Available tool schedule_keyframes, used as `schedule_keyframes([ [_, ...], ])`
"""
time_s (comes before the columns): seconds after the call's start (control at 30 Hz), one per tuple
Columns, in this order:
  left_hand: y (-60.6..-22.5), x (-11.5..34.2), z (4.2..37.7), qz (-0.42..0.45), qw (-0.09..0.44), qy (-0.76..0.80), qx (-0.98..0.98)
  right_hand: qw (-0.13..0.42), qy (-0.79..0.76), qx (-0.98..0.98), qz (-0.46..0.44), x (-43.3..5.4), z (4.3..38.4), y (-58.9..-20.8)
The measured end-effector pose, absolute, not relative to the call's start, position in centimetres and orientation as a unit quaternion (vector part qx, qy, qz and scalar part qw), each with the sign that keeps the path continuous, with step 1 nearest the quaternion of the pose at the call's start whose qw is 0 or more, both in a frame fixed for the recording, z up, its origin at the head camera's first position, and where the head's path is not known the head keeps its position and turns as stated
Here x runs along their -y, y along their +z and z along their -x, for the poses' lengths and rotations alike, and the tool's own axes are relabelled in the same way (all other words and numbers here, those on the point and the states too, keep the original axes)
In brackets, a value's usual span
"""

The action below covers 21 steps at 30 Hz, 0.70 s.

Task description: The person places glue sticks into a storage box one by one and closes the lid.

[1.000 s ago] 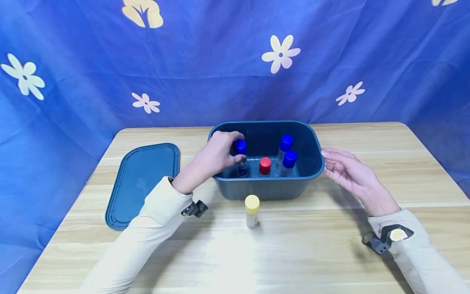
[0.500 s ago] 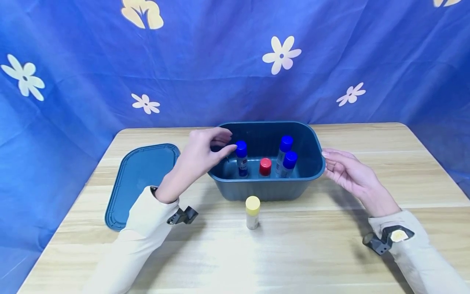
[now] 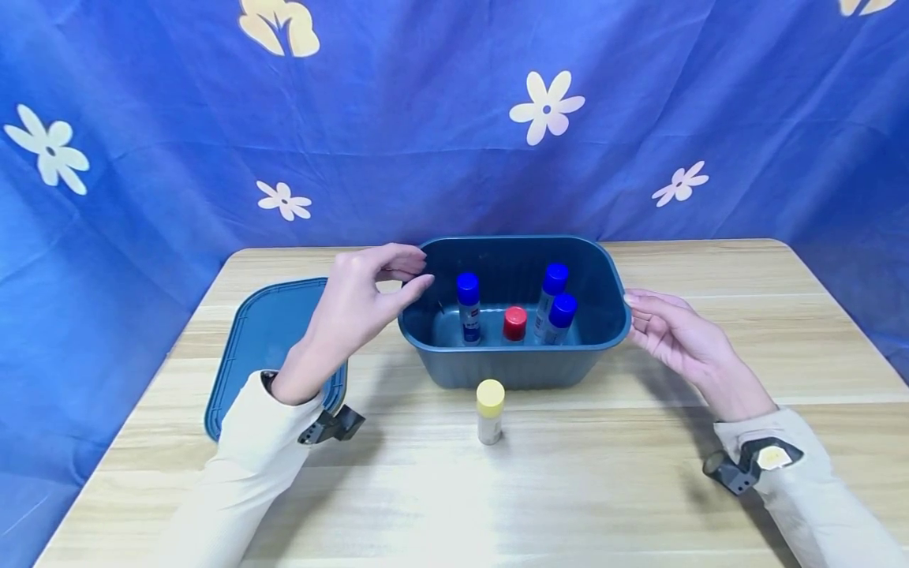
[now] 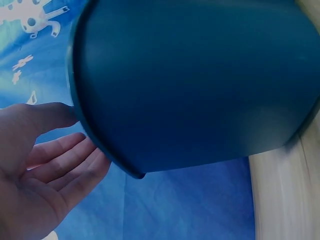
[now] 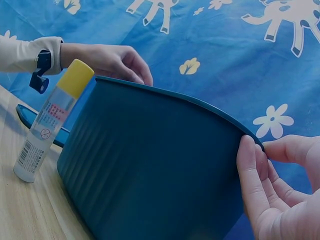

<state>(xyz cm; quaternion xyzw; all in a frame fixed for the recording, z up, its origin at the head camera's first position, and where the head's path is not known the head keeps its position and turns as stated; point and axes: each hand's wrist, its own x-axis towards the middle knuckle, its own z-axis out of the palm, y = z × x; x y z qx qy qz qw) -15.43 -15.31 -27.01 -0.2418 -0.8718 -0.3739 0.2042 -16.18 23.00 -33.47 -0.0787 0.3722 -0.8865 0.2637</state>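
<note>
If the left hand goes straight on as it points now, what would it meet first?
The left hand would probably meet the blue bin at its rim; depth is unclear, so they may be touching.

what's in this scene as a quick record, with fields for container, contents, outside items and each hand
container: dark blue bin, uncovered
contents: three blue-capped tubes, one red-capped tube
outside: yellow-capped tube upright before the bin; flat blue lid to its left
left hand: at the bin's left rim, contact unclear
right hand: pinches the bin's right rim
surface: wooden table
</note>
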Motion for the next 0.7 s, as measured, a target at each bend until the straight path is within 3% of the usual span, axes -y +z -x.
schedule_keyframes([
  [0.7, -26.4, 16.1, 13.0, 0.254, 0.194, -0.397, 0.860, 0.262, -0.888, -0.371, 0.079, -23.0, 16.2, -33.6],
])
